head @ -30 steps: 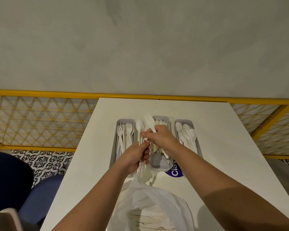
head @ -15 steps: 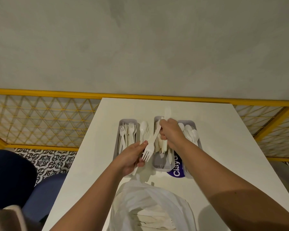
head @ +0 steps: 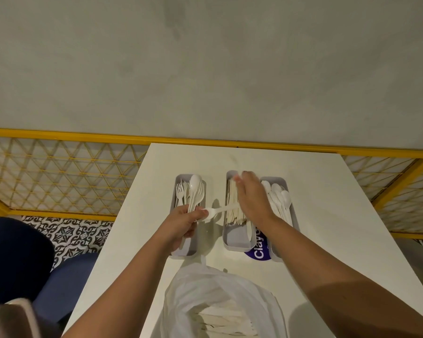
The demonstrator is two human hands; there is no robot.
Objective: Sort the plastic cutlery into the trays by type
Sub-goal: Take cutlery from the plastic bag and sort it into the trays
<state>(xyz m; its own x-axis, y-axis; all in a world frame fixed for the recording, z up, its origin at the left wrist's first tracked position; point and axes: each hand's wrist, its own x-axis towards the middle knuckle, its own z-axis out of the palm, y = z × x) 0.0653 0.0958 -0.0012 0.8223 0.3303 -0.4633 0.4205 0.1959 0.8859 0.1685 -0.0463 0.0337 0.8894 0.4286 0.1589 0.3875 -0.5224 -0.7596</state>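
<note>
My left hand [head: 181, 223] grips a bunch of cutlery [head: 195, 193] over the left tray [head: 178, 252]. My right hand [head: 250, 193] hangs loose-fingered over the middle tray [head: 237, 242]. A purple sticker [head: 259, 250] between 2 trays reads "Clay".

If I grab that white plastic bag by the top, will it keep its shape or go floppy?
The bag would probably go floppy: its thin film already sags in crumpled folds on the table. It likely feels light, though cutlery seems to show inside, so the bottom may hang and swing. The smooth film may slip in a loose grip.
</note>
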